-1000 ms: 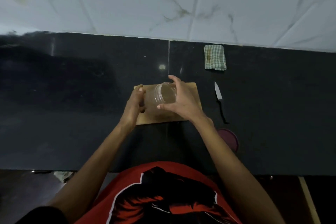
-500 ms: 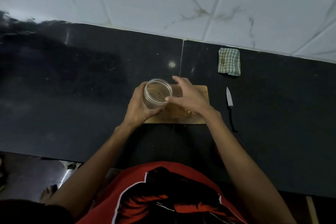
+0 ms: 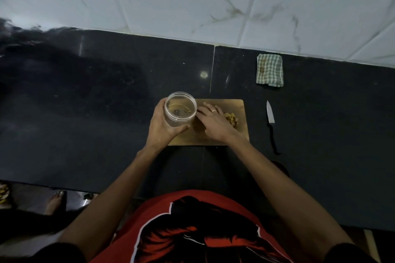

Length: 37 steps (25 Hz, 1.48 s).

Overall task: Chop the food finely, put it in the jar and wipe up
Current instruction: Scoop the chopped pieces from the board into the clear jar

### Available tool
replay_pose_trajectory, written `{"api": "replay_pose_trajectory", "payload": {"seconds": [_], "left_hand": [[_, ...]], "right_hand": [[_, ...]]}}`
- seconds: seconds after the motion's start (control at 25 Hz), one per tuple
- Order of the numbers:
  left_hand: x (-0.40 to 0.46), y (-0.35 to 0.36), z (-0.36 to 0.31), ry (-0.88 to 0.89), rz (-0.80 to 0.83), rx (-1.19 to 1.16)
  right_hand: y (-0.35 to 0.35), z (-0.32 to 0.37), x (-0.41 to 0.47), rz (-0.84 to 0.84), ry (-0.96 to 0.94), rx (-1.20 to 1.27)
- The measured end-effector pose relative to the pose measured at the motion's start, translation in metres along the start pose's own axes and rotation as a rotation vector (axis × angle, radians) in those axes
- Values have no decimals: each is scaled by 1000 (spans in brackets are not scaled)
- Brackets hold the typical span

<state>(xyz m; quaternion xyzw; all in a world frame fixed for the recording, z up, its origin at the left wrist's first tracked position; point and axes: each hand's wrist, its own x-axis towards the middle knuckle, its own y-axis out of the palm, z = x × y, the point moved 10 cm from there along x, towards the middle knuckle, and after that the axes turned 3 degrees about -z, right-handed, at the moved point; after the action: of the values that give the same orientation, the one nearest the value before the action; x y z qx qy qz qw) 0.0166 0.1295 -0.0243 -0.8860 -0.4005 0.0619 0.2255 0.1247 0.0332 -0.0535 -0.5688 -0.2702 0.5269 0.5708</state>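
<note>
Left hand point(image 3: 165, 126) wraps clear jar point(image 3: 180, 109), mouth up, at left end of cutting board point(image 3: 240, 111) on dark surface point(image 3: 96, 113)
Right hand point(image 3: 213, 120) flat on board, fingers straight toward jar, holding nothing
Chopped food point(image 3: 232, 118) in small heap just right of right hand; few bits seem already in jar
Risks: sweep scatters bits off board edge onto surface; push on rim tips light jar; pieces miss mouth
Knife point(image 3: 271, 123) right of board, apart from hands
Checked cloth point(image 3: 269, 70) near wall, unused – wiping not yet begun
</note>
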Motion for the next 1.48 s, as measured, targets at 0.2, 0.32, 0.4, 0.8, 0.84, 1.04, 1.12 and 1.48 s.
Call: {"api": "replay_pose_trajectory", "payload": {"seconds": [0.2,0.32,0.4,0.8,0.84,1.04,1.12,1.48], "left_hand": [[2,24,-5,-1,52,-19],[6,32,-7,-14,67,-40],[8,37,-6,-16,81,-48],[3,46,7,-61,131,-79],[3,46,7,-59,128,-78],[2,46,5,-35,126,-76],[2,46,6,-37,129,-76],[2,46,9,-31,132,-58]], "right_hand": [[-21,-38,-23,-186,75,101],[-32,-77,-44,-323,245,336],[-26,-92,-51,-309,344,404],[-4,-71,-46,-198,281,277],[-8,-69,-47,-251,276,237],[-24,-70,-50,-403,254,195],[-34,-76,-54,-488,279,260],[-24,-115,-70,-591,625,1067]]}}
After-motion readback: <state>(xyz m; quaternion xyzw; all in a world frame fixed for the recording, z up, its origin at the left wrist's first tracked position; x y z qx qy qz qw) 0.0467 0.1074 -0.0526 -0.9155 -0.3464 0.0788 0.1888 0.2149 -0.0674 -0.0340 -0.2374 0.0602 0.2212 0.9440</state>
